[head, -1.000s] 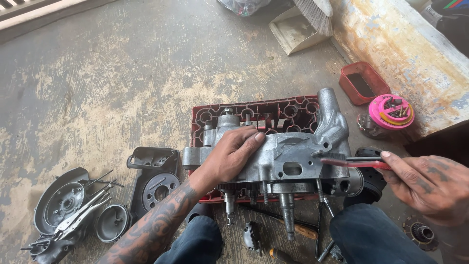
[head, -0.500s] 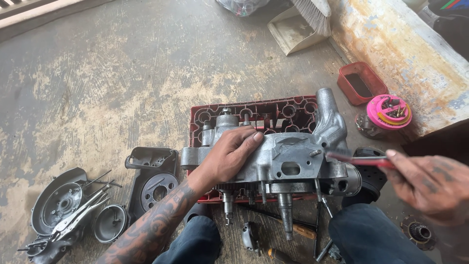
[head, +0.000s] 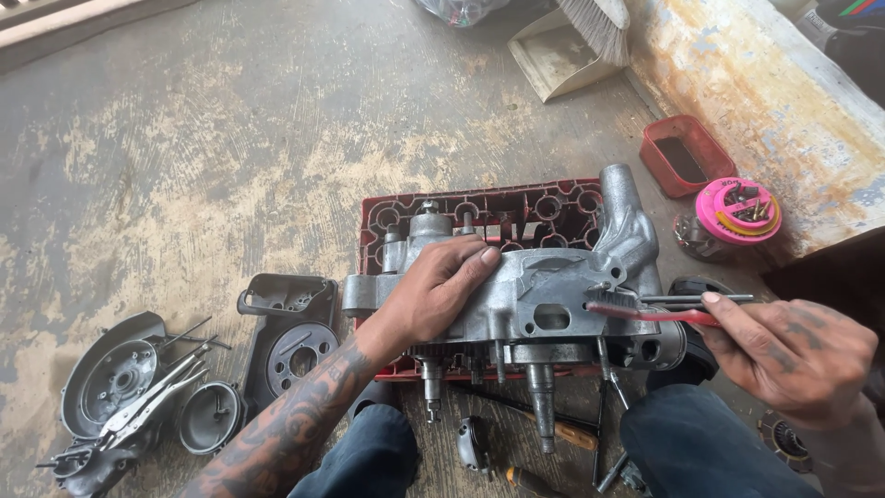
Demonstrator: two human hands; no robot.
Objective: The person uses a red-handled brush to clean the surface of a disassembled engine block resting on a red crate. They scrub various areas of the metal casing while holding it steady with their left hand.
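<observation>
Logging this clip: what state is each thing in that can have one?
Engine casing: resting on the red crate, pinned by the left hand.
Red-handled brush: in the right hand, bristles on the casing.
Red tray: open.
Locking pliers: lying on the floor, untouched.

Floor, left: round grey engine cover (head: 109, 380), locking pliers (head: 152, 406) lying across it.
Beside it: dark cover plate (head: 293, 337) and small round cap (head: 208, 417).
Far right: red tray (head: 687, 155), pink tub (head: 737, 212) of bits.
Top: dustpan (head: 553, 57), brush (head: 595, 20).
</observation>
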